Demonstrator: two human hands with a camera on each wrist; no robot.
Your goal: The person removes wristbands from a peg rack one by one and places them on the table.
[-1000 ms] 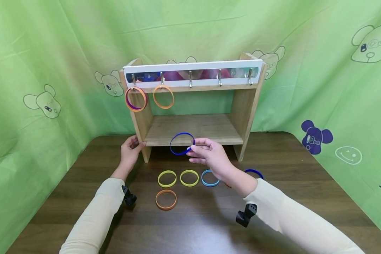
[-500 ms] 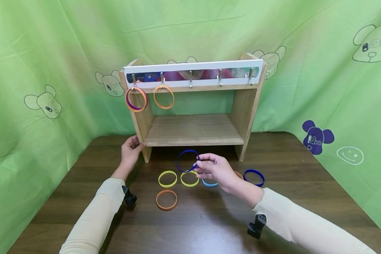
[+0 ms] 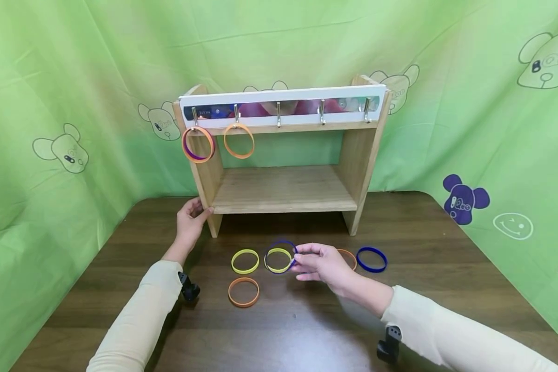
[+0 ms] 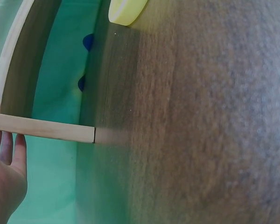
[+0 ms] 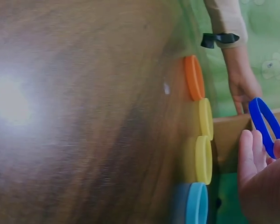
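My right hand (image 3: 325, 268) pinches a blue silicone wristband (image 5: 263, 123) between thumb and fingers. In the head view this band overlaps a yellow wristband (image 3: 279, 261) on the table. My left hand (image 3: 190, 225) grips the lower left side panel (image 4: 46, 127) of a wooden shelf (image 3: 283, 188), thumb in front and fingers behind. A white strip (image 3: 279, 94) with several metal hooks runs along the shelf top. An orange and a purple wristband hang together on the leftmost hook (image 3: 194, 114). One orange wristband (image 3: 239, 156) hangs on the second hook.
On the table lie another yellow wristband (image 3: 245, 272), an orange one (image 3: 243, 305), an orange one (image 3: 353, 258) partly behind my right hand, and a dark blue one (image 3: 372, 269). A light blue wristband (image 5: 197, 205) shows in the right wrist view. Green cloth (image 3: 279, 41) surrounds the table.
My right hand has lowered from in front of the shelf board toward the table with the blue wristband, shifting slightly right. My left hand stays on the side panel.
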